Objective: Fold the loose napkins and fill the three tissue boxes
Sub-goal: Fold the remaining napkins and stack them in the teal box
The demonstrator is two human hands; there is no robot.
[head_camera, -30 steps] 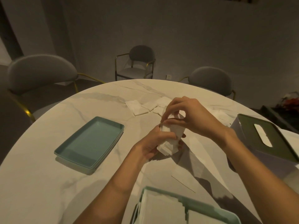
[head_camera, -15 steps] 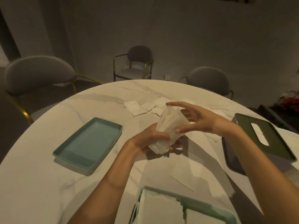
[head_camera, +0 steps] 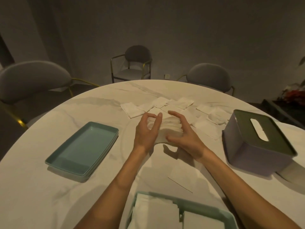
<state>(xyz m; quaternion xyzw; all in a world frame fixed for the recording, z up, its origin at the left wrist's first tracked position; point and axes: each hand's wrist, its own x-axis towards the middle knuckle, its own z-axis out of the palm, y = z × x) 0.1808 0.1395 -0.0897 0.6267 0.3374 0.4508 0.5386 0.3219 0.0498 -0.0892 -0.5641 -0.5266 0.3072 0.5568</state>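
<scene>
Apparently, a stack of folded napkins (head_camera: pixel 166 129) at the table's centre was being squared, gripped between the left hand (head_camera: pixel 146 133) and right hand (head_camera: pixel 183 136), and was judged due next for the tissue box (head_camera: pixel 257 142) at three o'clock.

The white stack of folded napkins (head_camera: pixel 170 129) is partly hidden by the left hand (head_camera: pixel 146 131) & right hand (head_camera: pixel 183 138), so its bottom edge can't be seen. The teal plastic box w/ white napkins inside (head_camera: pixel 181 210) is cut off by the bottom edge & looks blurry. Both arms run off the bottom too. The red stuff at far right (head_camera: pixel 295 95) is too dark & small to tell.
</scene>
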